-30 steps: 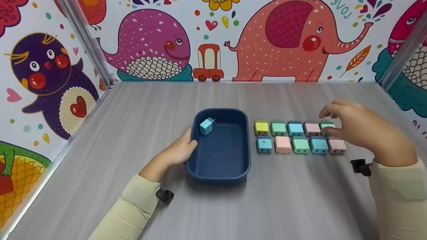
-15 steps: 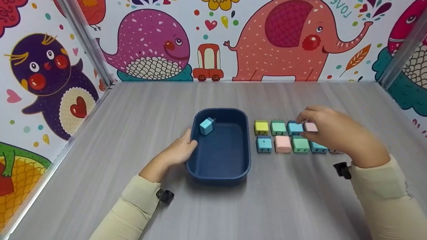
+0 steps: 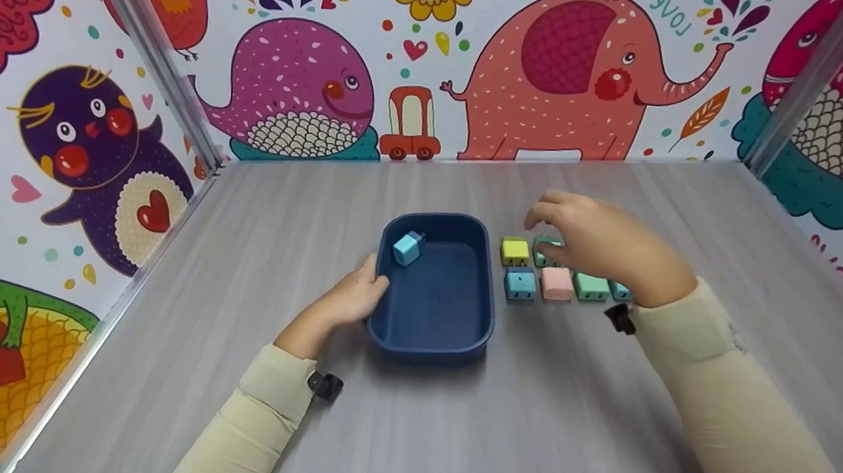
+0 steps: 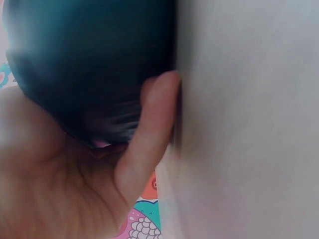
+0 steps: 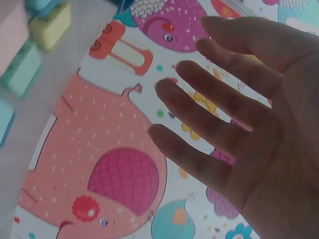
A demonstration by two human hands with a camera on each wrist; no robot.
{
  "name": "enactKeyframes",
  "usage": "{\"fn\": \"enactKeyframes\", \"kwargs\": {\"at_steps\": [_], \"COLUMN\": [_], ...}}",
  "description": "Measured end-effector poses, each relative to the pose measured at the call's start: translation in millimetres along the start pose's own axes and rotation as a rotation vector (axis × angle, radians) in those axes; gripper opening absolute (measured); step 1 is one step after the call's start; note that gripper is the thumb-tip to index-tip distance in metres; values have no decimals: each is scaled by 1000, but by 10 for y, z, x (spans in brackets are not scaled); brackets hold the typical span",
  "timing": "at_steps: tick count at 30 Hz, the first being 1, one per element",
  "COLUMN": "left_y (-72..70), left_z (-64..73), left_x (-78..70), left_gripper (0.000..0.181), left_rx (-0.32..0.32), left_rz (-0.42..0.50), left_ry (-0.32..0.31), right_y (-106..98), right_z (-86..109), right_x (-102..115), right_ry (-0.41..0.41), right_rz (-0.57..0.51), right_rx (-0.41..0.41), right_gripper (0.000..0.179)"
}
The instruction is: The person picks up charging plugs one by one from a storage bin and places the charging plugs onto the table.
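My left hand [image 3: 351,292] grips the left side of a dark blue plastic bin [image 3: 490,301], thumb by its rim and fingers along its outside. Inside the bin, at the back left, lies one light blue USB wall charger [image 3: 407,249]. Right of the bin stand two rows of similar chargers, including a yellow charger [image 3: 515,251], a pink charger [image 3: 557,284] and a light green charger [image 3: 591,287]. My right hand [image 3: 599,241] hovers over the back row with fingers spread and nothing held. It hides part of a green charger [image 3: 548,251] and the row's right end.
The grey wood-grain table [image 3: 408,428] spreads in front of and around the bin. Printed cartoon wall panels [image 3: 548,119] rise at the back and sides, with a metal corner post [image 3: 159,62] at the left.
My right hand has moved left along the back row, from its right end toward the green charger near the bin. The left hand and the bin have stayed put.
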State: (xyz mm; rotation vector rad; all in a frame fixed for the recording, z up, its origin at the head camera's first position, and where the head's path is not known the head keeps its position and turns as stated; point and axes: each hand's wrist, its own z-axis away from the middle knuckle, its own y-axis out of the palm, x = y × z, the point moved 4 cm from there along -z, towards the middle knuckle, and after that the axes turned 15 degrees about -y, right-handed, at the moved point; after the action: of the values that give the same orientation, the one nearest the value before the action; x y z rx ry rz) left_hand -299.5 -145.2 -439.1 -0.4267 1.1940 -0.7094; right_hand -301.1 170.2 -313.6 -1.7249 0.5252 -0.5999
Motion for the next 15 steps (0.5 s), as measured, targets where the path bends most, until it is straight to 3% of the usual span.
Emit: {"fn": "enactKeyframes", "kwargs": {"at_steps": [15], "left_y": [-8], "left_z": [-7], "left_x": [6], "left_gripper": [58], "left_rx": [4], "left_rz": [-4], "left_ry": [-1], "right_y": [458], "right_z": [-568], "right_x": [355], "right_ry": [-47], "right_rz": [47], "right_rx": [7], "right_gripper": [39]}}
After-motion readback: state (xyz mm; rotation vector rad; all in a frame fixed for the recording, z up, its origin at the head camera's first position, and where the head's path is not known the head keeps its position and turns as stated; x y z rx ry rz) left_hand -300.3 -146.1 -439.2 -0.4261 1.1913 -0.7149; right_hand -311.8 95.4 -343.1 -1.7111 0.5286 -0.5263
